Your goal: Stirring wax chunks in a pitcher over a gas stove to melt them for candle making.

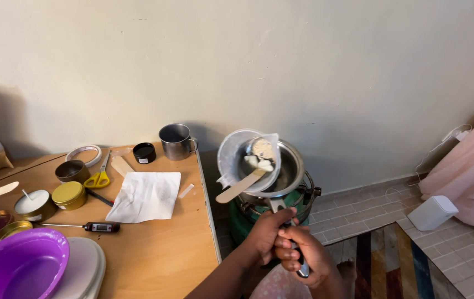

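Gripping the pan handle (288, 232) together, the left hand (267, 230) wraps it nearer the saucepan (289, 171) and the right hand (306, 256) clamps its end; beyond both, a clear plastic jug (237, 158) with a wooden stick (241, 186) tilts over the pan.

your counter (154, 254) sits to your left, and the stove (270, 207) stands on the floor just right of its edge. on the stove rests a pot (289, 171), with a plastic jug (237, 158) tipped over it and a wooden stick (241, 186) lying in the jug. on the counter, the mug (176, 141) stands at the back by the wall, the paper (145, 195) lies in front of it, the thermometer (96, 226) lies before the paper, and the scissors (99, 174) lie left of the paper. the bowl (18, 266) sits at the near left corner.
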